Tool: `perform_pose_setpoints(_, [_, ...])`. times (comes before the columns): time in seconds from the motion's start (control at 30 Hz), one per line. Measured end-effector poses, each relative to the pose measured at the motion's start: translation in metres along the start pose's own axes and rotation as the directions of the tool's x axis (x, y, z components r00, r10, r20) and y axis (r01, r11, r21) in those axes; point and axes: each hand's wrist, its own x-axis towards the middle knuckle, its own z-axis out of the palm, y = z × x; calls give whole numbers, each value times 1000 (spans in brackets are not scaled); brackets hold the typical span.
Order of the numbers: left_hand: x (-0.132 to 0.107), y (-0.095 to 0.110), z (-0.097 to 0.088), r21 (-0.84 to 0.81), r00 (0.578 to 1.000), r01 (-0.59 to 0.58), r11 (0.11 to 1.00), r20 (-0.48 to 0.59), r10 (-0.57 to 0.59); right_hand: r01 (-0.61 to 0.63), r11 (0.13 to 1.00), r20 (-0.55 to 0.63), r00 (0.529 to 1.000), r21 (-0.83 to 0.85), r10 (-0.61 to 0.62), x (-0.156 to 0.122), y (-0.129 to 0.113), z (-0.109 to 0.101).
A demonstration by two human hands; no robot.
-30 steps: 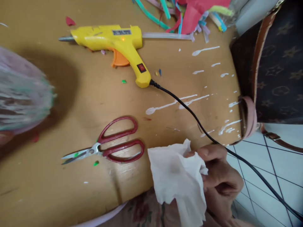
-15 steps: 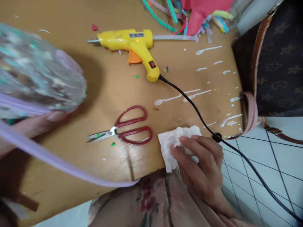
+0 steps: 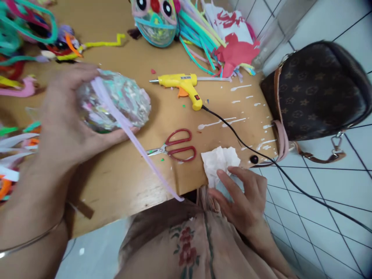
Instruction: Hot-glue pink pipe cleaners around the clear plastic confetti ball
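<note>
My left hand (image 3: 65, 120) grips a clear egg-shaped ornament (image 3: 116, 100) filled with pastel confetti. A long lilac strip (image 3: 136, 143) hangs from the ornament across the table edge. My right hand (image 3: 242, 195) lies over the near table edge with fingers spread, its fingertips touching a crumpled white tissue (image 3: 219, 162). Red-handled scissors (image 3: 174, 148) lie on the wood between the two hands. A yellow glue gun (image 3: 183, 83) rests farther back, and its black cord (image 3: 261, 155) runs off the table to the right.
The wooden table (image 3: 116, 182) carries white glue streaks at its right end. A brown patterned handbag (image 3: 316, 91) stands at that end. Coloured strips (image 3: 200, 42), red paper and a decorated ornament (image 3: 154, 19) lie at the back. More strips are piled at the left.
The view has pulled back and up, showing more of the table. My left hand has brought the ornament in over the table. My right hand has laid the tissue down and slid toward the edge.
</note>
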Motion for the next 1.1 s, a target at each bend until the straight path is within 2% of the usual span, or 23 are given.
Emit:
perform_pose_setpoints(0.07, [2, -7, -7, 82, 980, -187, 979, 82, 180, 0, 1000, 26, 1000, -23, 0, -2, 3, 6])
perform_pose_setpoints(0.1, [3, -11, -9, 85, 976, -214, 973, 66, 209, 13, 999, 25, 1000, -32, -12, -2, 6, 10])
perform_pose_setpoints(0.27, [3, -17, -7, 117, 975, -219, 969, 66, 213, 14, 985, -86, 996, -171, -29, 6, 22, 27])
perform_pose_setpoints(0.37, [2, -16, -5, 113, 975, -216, 970, 81, 208, -24, 980, -172, 985, -198, -11, 16, 23, 28])
perform_pose_setpoints(0.43, [2, -14, -5, 119, 981, -187, 975, 78, 179, -38, 989, -234, 972, -145, 3, 26, 14, 23])
perform_pose_setpoints(0.5, [1, -13, -4, 119, 978, -205, 971, 59, 199, -12, 1000, -258, 966, -27, 5, 39, 0, 17])
perform_pose_setpoints(0.63, [1, -13, -2, 98, 984, -176, 980, 48, 172, 89, 972, -216, 976, 220, -40, 70, -32, 13])
perform_pose_setpoints(0.7, [0, -14, -2, 69, 991, -132, 989, 25, 130, 112, 961, -217, 975, 252, -56, 81, -41, 18])
perform_pose_setpoints(0.8, [0, -14, -1, 25, 992, -123, 992, -5, 123, 202, 974, -178, 967, 100, -182, 83, -47, 31])
perform_pose_setpoints(0.87, [0, -12, -1, -1, 992, -130, 992, 0, 130, 208, 977, -109, 971, -50, -213, 77, -46, 39])
perform_pose_setpoints(0.97, [0, -6, -3, -14, 995, -97, 995, 25, 97, 138, 963, -16, 989, -233, -145, 67, -40, 46])
perform_pose_setpoints(1.1, [0, 0, -5, -32, 997, -69, 997, 45, 70, 121, 928, 21, 992, -354, -121, 61, -22, 47])
